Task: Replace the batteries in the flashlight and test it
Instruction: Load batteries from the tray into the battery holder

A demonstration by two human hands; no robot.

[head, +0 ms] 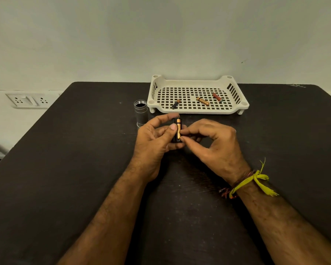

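A: Where was the flashlight body (140, 114) seen at that moment?

B: It was stood upright on the dark table (65, 169), open end up, just left of the white tray (197, 81). The black battery holder (174, 139) was gripped by the left hand (153, 142), and a gold battery (178, 129) was pinched against it by the right hand (214, 142).

A: What could have gone wrong?

B: The battery could have been seated with its poles reversed, because the markings were hidden by fingers. It could also have slipped from the pinch and rolled away.

A: And the tray?

B: 3 batteries were left in it: a dark battery (175, 104), a copper battery (203, 101) and a red battery (217, 97). Old and new cells could have been confused.
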